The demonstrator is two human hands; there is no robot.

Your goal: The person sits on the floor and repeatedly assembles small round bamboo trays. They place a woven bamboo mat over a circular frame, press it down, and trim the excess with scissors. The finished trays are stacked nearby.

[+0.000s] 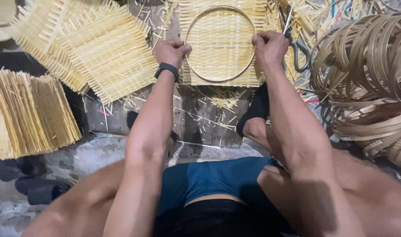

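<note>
Big heap of bent bamboo hoops (367, 83) fills the right side, flat glossy strips coiled loosely and overlapping. On the left, a bundle of straight splints (27, 112) lies packed side by side, pale yellow, fringed ends. Above it, several square woven mats (95, 44) are stacked at angles, open plaited weave with loose strip ends sticking out all round. The floor (196, 114) is dark rough boards strewn with short bamboo offcuts. Top centre, one more woven mat (220, 41) lies flat on the boards between the person's arms, with a thin round hoop (196, 70) laid on it, ring well inside the mat's edges. The left hand (170, 52) sits at the ring's left side, fingers curled closed, pinching ring and mat edge together. The right hand (270, 47) is at the ring's right side, fingers bent shut and pressing the ring onto the weave. A black wristband (167, 70) sits on the left wrist. Grey-handled scissors (299, 52) lie just beside the right hand, partly hidden behind it.
</note>
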